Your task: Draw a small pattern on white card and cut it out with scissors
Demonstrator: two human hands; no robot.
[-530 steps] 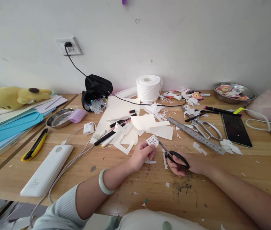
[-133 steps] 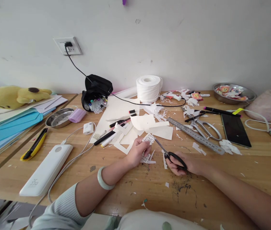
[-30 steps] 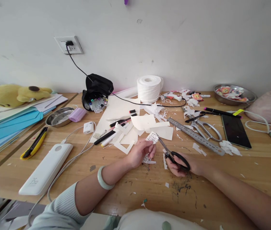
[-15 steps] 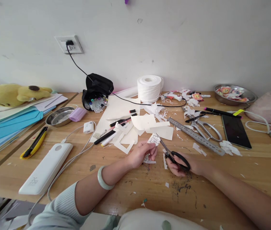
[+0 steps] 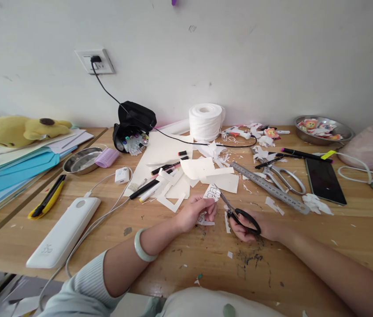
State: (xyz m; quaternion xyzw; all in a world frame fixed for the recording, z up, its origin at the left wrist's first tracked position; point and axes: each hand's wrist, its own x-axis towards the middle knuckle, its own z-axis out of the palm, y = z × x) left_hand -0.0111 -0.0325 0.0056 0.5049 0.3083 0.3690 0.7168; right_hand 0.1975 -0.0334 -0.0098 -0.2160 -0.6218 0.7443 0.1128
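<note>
Between the thumb and fingers of my left hand is a small white piece of paper with black line drawing on it. My right hand is closed around the black handles of a pair of scissors. The blades point up and to the left, with their tips at the right edge of the drawn paper. Under my left hand lies another drawn scrap, partly hidden. A narrow paper strip rests on the wooden table by the scissors.
Beyond my hands lie paper sheets, markers and a steel ruler. Larger scissors and a phone sit to the right. A power bank with cables and a yellow cutter are left. A white roll stands behind.
The scissors' handles and my right hand have shifted very slightly to the left. My left hand and the drawn paper stay almost in place.
</note>
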